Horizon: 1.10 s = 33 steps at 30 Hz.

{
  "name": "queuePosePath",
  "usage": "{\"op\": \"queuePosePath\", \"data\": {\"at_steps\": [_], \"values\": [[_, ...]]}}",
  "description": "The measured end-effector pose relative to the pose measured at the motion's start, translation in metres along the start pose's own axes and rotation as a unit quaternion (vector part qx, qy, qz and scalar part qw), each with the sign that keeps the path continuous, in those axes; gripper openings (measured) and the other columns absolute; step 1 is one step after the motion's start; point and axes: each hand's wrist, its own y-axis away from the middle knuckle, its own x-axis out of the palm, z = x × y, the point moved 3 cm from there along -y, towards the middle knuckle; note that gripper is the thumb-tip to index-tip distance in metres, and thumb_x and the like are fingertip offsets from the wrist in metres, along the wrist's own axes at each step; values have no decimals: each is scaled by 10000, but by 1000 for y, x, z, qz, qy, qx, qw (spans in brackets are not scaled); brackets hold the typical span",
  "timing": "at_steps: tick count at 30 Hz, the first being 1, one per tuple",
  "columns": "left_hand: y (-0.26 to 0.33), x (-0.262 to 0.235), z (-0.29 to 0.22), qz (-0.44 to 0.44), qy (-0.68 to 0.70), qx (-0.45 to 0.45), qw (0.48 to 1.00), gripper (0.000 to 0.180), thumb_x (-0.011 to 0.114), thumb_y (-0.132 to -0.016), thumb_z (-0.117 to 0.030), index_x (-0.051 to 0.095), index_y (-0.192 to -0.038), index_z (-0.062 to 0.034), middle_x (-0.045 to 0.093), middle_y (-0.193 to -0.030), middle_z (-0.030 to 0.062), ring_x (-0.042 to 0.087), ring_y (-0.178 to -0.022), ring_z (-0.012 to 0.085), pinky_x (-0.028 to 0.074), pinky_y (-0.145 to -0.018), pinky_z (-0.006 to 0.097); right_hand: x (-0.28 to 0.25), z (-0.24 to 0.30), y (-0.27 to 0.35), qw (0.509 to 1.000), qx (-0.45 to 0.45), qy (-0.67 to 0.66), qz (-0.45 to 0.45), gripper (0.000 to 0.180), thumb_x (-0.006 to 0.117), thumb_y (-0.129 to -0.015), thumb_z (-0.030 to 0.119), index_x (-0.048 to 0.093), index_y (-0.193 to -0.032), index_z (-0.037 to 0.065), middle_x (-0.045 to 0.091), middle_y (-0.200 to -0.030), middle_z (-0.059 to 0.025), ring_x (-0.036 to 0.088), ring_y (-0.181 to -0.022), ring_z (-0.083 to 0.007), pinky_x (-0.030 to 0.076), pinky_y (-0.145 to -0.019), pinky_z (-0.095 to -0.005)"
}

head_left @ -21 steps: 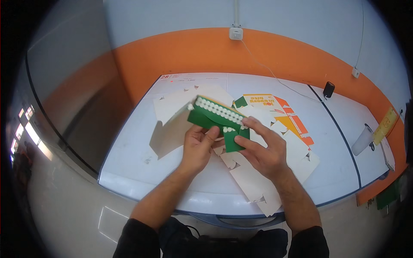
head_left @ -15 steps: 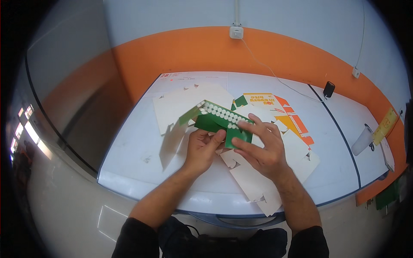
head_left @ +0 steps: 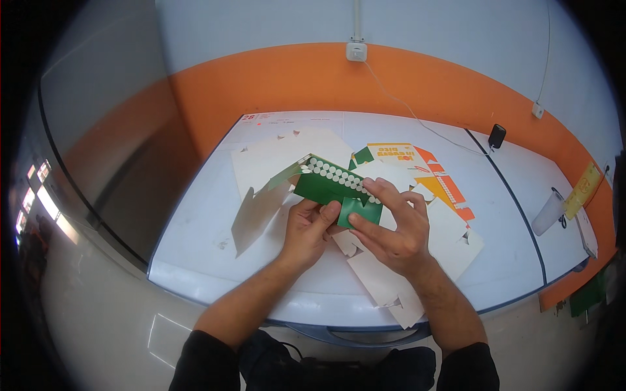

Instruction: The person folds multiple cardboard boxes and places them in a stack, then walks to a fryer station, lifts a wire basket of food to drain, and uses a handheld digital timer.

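Left grip (head_left: 304, 233) and right grip (head_left: 403, 236) hold a green carton (head_left: 324, 189) (partly folded).

Free passage: bare table (head_left: 202, 241) left of green box (head_left: 326, 188); second strip far right of it, between flat cardboard (head_left: 450, 238) and cup (head_left: 550, 216). Obstacles: left hand (head_left: 305, 232) and right hand (head_left: 399, 229) against its near side; black adapter (head_left: 497, 135) farther right of it; pale sheet (head_left: 261, 159) behind it
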Motion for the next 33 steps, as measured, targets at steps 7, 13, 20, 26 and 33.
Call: {"op": "queuePosePath", "data": {"at_steps": [7, 13, 20, 26, 33], "values": [[2, 3, 9, 24, 125, -40, 991, 284, 548, -1033, -140, 584, -1303, -58, 628, -1288, 109, 648, -1154, 235, 599, -953, 396, 3, 1, 1, 999, -10, 41, -17, 322, 837, -707, 220, 763, -1019, 241, 634, -1349, -140, 635, -1190, -316, 401, -861, -379], [-1, -9, 14, 19, 109, -37, 993, 294, 536, -1040, -167, 581, -1315, -74, 619, -1311, 99, 643, -1157, 220, 592, -944, 377, 6, 3, 1, 1000, -2, -6, -17, 283, 816, -761, 222, 764, -1037, 254, 630, -1363, -135, 626, -1201, -335, 397, -898, -384], [8, 8, 20, 46, 77, -25, 996, 297, 542, -1035, -171, 589, -1311, -74, 635, -1293, 101, 644, -1158, 222, 576, -971, 378, 11, -4, 6, 999, 15, -15, -41, 395, 831, -750, 189, 756, -1123, 296, 591, -1401, -171, 596, -1227, -355, 404, -923, -394], [3, -2, 15, 78, 35, -26, 996, 308, 557, -1037, -184, 589, -1290, -10, 636, -1261, 89, 632, -1150, 219, 542, -1012, 397, 12, -7, 4, 990, 118, -79, -21, 668, 863, -705, 209, 645, -1334, 145, 565, -1411, -160, 602, -1191, -272, 380, -921, -379], [7, 16, -15, -2, -120, 41, 992, 315, 525, -1043, -148, 564, -1304, 24, 664, -1142, 75, 597, -1115, 189, 512, -963, 341, -5, -2, -5, 991, 92, -97, -28, 696, 819, -804, 294, 560, -1388, 18, 668, -1118, -108, 636, -972, -221, 380, -876, -373]]}}
